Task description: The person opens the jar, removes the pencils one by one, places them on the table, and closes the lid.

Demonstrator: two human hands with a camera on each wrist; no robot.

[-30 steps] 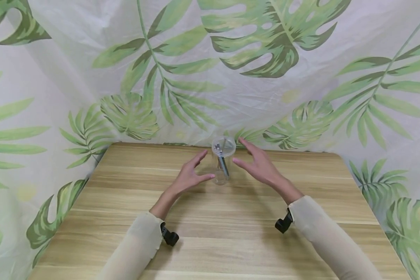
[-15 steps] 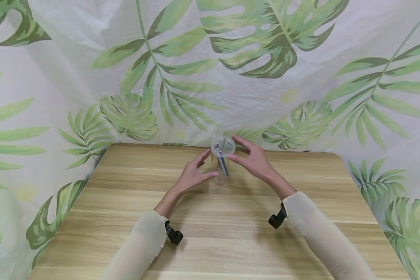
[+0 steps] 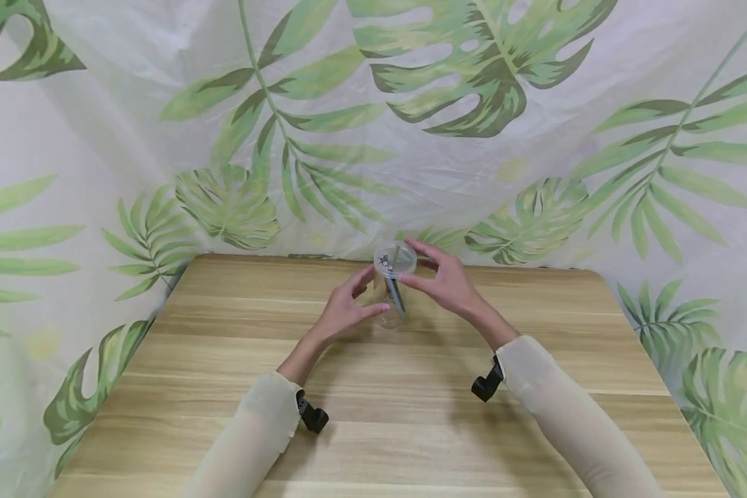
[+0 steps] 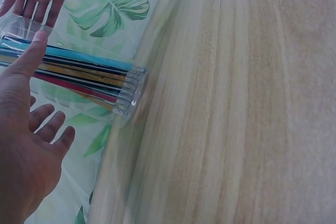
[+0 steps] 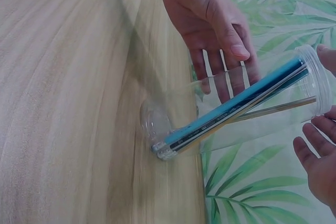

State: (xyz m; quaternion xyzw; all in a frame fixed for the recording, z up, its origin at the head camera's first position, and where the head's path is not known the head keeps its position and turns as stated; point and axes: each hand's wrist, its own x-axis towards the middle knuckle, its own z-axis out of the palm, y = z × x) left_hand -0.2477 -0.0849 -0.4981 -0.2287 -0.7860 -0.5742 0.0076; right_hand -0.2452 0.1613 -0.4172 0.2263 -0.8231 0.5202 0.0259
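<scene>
Leftmost, stretched from the near edge of the tabletop (image 3: 380, 415) toward the middle of its far edge: a left hand (image 3: 341, 311), with thumb and fingers apart, fairly straight, on opposite sides of the wall of a clear jar (image 3: 384, 290). Pressed against that wall or only beside it: cannot tell. From the left hand, jar just to the right, toward the right edge of the tabletop. Next, just short of the far edge and about midway between the two far corners, the jar itself, upright, with its long axis rising from the tabletop rather than lying along any edge. Inside, slim sticks (image 5: 231, 106), pencils by the look, at least one of them blue, leaning aslant to that axis. At the upper end of the axis, a clear lid (image 3: 403, 259). Rightmost, stretched in from the near edge on the side of the right corner: a right hand (image 3: 448, 282), with thumb by the near side of the lid's rim and forefinger by the far side. Clamped on the rim or merely round it: cannot tell. From the right hand, lid to the left, toward the left edge. Nearer to the lid, the right hand; nearer to the base, the left, lower along the upright axis.
</scene>
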